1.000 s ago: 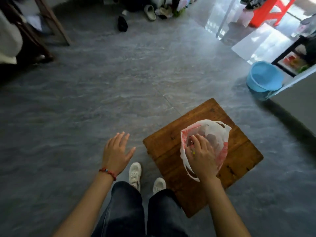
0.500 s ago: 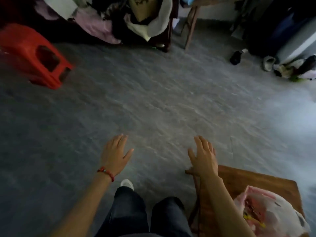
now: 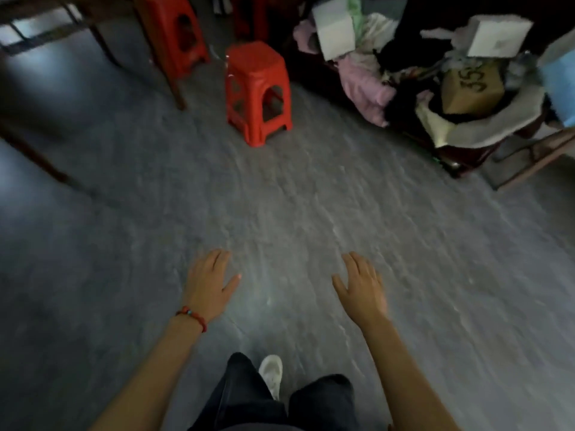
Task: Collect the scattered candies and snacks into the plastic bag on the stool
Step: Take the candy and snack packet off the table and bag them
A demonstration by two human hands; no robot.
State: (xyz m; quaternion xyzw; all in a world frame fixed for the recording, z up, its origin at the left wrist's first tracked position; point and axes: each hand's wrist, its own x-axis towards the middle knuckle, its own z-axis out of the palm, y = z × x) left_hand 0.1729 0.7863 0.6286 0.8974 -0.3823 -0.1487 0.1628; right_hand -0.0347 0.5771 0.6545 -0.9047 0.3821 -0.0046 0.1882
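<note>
Both hands are out over the grey floor (image 3: 280,194), palms down, holding nothing: left hand (image 3: 211,286) at 7 o'clock with a red bracelet (image 3: 192,317), right hand (image 3: 362,289) at 5, fingers spread loose. Red stool (image 3: 256,91) sits up at 12. Bag and its stool aren't in shot, pretty blurry too.

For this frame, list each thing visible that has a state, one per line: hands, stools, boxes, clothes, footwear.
left hand: open, empty, palm down above the floor
right hand: open, empty, fingers spread
bracelet: worn on the left wrist
near red stool: upright, nothing on top
far red stool: upright, partly cut off
cardboard box: closed, tilted among the clothes
pink garment: crumpled on the pile
white shoe: on the foot, flat on the floor
</note>
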